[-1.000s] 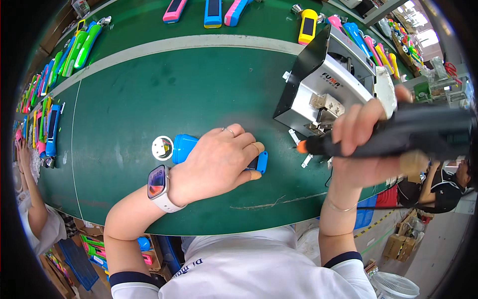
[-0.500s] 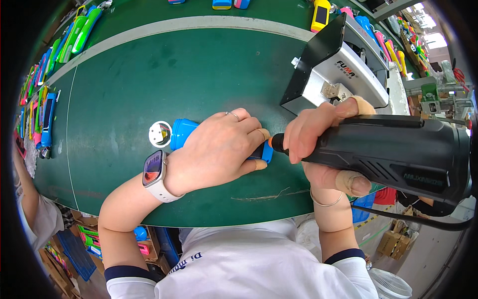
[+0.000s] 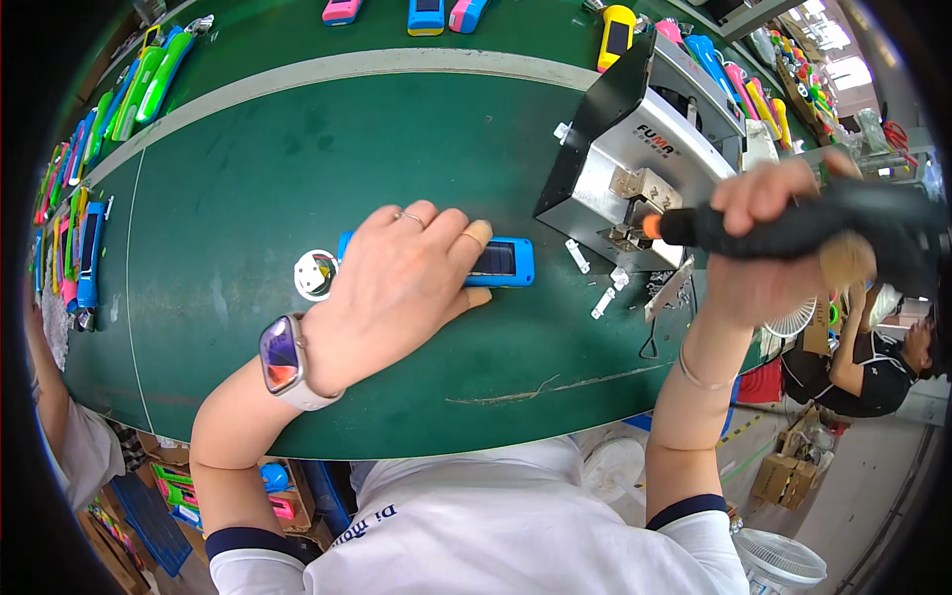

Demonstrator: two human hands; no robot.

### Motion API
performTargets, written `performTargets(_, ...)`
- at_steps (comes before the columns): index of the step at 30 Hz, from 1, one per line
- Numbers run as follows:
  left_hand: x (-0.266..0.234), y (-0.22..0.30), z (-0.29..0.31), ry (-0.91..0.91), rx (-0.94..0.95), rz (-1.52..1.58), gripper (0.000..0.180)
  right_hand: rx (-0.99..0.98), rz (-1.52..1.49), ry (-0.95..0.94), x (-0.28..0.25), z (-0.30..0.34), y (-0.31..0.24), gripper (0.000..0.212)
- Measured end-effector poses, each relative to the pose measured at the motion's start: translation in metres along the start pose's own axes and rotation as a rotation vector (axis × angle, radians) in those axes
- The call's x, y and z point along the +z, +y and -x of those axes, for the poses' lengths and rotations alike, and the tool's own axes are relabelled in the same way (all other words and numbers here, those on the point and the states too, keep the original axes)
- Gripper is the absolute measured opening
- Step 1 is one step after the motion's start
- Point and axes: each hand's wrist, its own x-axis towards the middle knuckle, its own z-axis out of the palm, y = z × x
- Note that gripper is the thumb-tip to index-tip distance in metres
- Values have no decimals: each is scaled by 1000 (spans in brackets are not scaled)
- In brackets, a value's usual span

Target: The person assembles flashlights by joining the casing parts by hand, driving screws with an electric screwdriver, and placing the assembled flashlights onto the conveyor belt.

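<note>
Swung away from the blue torch (image 3: 518, 262), the black power screwdriver (image 3: 888, 223) now has its orange tip (image 3: 652, 227) at the silver machine (image 3: 664, 164), though contact is unclear; fingers of the right hand (image 3: 778, 233) wrap its body. On the tabletop (image 3: 238, 198), the left hand (image 3: 382, 268) clamps the torch, thumb and fingers along opposite edges. It looks light, stiff and probably slick, best held by its long sides. The white disc (image 3: 309, 281) near its left end shows wiring, likely fragile.
</note>
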Motion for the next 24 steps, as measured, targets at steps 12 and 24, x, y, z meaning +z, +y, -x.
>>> performTargets(12, 0, -9, 3, -30, -16, 5, 44, 17, -180, -41, 55, 43, 3, 94)
performTargets(24, 2, -7, 5, 9, -14, 21, 46, 374, 83, -132, 60, 52, 15, 87)
